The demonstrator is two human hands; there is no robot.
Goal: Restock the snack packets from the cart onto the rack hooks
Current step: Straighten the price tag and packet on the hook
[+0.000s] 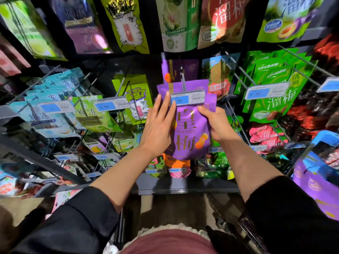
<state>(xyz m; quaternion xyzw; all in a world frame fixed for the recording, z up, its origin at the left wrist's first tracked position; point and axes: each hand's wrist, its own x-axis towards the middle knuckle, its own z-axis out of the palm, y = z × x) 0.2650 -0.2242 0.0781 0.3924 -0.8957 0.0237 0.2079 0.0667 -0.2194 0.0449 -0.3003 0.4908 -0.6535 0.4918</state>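
Both hands met at the centre of the view on one purple snack packet [190, 125]. The left hand [157, 127] lay spread, fingers straight and pointing toward 12 o'clock, flat against the packet's left edge. The right hand [216, 123] curled round the packet's right edge, thumb on its front face.

The rack [183, 187] filled the view from 9 to 3 o'clock, crowded with hanging bags. At 4 o'clock the cart [324, 138], blue-rimmed, held more purple packets [315, 187].

The held packet hung upright, long axis running 12 to 6 o'clock, printed face toward the camera, top edge up. Its top sat on a hook [182, 77] that reached out from 12 o'clock, with further purple packets behind it on the same hook. A price tag [188, 99] at the hook's tip crossed the packet's upper part.

Neighbouring hooks stood near on both sides: lime-green bags [135, 99] at 9 o'clock, green bags [275, 92] at 3 o'clock. Open room lay mainly toward 6 o'clock, between the forearms.
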